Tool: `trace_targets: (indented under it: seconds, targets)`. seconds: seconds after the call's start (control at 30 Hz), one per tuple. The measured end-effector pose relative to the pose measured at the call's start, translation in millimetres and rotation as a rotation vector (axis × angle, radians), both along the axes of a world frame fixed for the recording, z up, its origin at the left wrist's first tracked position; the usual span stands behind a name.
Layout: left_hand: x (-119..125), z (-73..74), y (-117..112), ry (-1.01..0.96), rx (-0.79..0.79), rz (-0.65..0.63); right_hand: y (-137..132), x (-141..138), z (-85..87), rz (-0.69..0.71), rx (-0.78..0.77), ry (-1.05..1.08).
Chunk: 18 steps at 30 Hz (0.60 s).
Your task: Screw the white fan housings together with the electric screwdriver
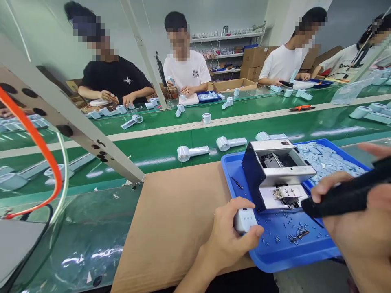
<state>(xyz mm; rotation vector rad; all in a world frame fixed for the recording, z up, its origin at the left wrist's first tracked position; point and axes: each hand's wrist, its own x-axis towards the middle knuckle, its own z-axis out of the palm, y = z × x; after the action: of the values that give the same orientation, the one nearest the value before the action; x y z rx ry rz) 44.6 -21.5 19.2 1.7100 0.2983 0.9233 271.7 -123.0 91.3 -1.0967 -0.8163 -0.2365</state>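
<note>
My left hand (221,234) is closed round a small light-blue plastic housing (245,221), gripped between thumb and fingers, with small holes in the face turned up. It is held over the edge of the cardboard and a blue tray (265,262). On the right, my right hand (357,232) grips a black electric screwdriver (339,195), slightly blurred. Its nose points left, at the front of a screw feeder (287,173) standing in the tray. Loose screws (297,230) and a dark driver bit (299,237) lie before the feeder.
A second blue tray (331,142) holds many flat light-blue parts. Beyond the cardboard (174,211), a green conveyor (152,140) carries light-blue handled housings (192,152). A slanted metal post (100,150) and an orange hose (39,140) are at left. Several people work opposite.
</note>
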Motion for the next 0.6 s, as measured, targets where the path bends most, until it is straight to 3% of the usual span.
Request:
trace_targets:
  seconds: [0.07, 0.13, 0.23, 0.37, 0.5, 0.6]
  targets:
    - [-1, 0.3, 3, 0.017, -0.018, -0.021, 21, 6, 8.7, 0.076, 0.061, -0.242]
    - [-2, 0.1, 5, 0.045, -0.061, -0.041, 37, 10, 10.5, 0.161, 0.069, -0.335]
    - [-3, -0.6, 5, 0.078, -0.100, -0.065, 44, 10, 6.6, 0.243, 0.017, -0.280]
    - [-4, -1.5, 5, 0.077, -0.121, -0.058, 28, -4, 8.7, 0.237, -0.022, -0.147]
    - [-6, -0.6, 6, 0.073, -0.110, -0.052, 12, -40, 36.1, 0.118, -0.024, 0.072]
    - [-7, 1.7, 5, 0.084, -0.082, 0.012, 20, -73, 69.5, 0.151, -0.105, 0.167]
